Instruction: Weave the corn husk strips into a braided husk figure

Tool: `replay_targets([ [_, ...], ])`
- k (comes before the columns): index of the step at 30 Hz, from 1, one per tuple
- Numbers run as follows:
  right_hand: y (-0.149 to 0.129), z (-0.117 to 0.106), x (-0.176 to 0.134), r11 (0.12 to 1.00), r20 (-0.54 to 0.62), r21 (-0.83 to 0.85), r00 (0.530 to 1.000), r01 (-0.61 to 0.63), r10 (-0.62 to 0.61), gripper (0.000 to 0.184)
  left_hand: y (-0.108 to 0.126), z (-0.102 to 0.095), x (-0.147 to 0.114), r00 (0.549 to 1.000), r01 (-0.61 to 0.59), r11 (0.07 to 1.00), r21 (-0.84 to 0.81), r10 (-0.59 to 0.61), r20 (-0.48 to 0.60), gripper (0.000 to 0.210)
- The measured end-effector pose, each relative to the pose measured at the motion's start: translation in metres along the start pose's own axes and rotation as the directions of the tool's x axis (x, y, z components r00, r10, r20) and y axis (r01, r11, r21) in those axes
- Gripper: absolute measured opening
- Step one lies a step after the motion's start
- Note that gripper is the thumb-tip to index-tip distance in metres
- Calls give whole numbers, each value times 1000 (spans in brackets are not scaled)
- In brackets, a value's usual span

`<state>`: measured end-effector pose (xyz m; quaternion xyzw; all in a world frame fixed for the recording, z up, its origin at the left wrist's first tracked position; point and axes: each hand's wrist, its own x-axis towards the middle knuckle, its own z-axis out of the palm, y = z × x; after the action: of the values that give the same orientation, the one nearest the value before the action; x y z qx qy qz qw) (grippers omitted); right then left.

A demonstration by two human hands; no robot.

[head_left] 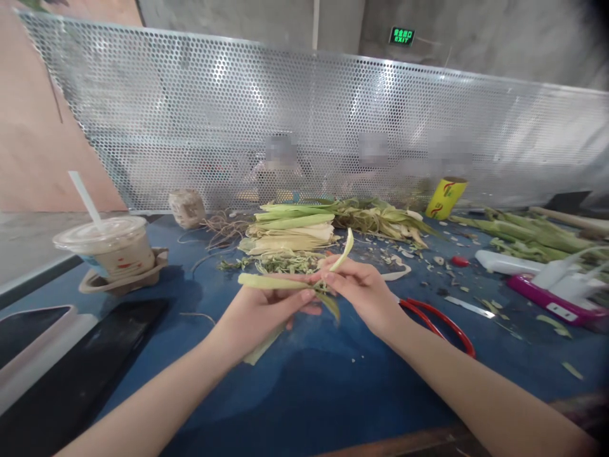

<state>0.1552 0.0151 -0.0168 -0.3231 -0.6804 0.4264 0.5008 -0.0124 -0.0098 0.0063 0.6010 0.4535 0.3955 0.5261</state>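
Pale green corn husk strips point(269, 281) are between my two hands above the table's middle. My left hand point(266, 308) is closed on a flat strip, its thumb pressing near the inner end. With thumb and fingertips my right hand point(354, 285) pinches a narrow husk strip point(346, 249) that curls upward, beside the left fingertips. Small leafy bits and a darker end hang where the hands meet; how the strips join there is hidden. Just beyond lies a stack of husks point(290, 231), with small green-white trimmings point(285, 262) in front of it. Red-handled scissors point(442, 324) lie beside my right forearm.
To the left stand a lidded drink cup point(118, 247) in a cardboard holder and a phone point(35, 333). Twine point(228, 228), a yellow tube point(446, 198) and more husks point(528, 231) lie farther back. At right are a knife point(470, 307) and a power strip point(554, 303).
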Motion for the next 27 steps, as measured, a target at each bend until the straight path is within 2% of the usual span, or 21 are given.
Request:
replay_targets([
  [4, -2, 1, 2, 993, 93, -65, 990, -100, 106, 21, -1, -6, 2, 985, -55, 997, 56, 45, 166, 49],
  [6, -4, 2, 1, 984, 109, -155, 989, -85, 103, 22, -2, -6, 3, 979, -65, 996, 60, 52, 195, 66],
  [10, -7, 4, -1, 951, 51, -307, 999, 22, -6, 4, -4, -1, 2, 992, 7, 998, -66, 2, 125, 94],
  [14, -5, 5, -1, 956, 42, -292, 999, 35, -24, 1, -6, 3, 1, 995, 56, 985, -164, -43, 87, 107],
  [18, -2, 5, 0, 979, 21, -196, 997, -63, 68, 6, -3, 6, 0, 990, 115, 981, -155, -100, 101, 99],
  [21, 0, 6, 0, 991, 30, -89, 994, -98, 101, 11, 3, 7, -2, 991, 110, 989, -95, -102, 88, 87],
  [25, 2, 10, -1, 992, 115, 5, 986, -124, 123, 16, 6, 1, -3, 997, -59, 979, 196, 50, 52, 42],
  [27, 2, 12, -2, 993, 145, 2, 982, -120, 119, 16, 4, -4, -3, 989, -146, 942, 304, 148, 14, 32],
])
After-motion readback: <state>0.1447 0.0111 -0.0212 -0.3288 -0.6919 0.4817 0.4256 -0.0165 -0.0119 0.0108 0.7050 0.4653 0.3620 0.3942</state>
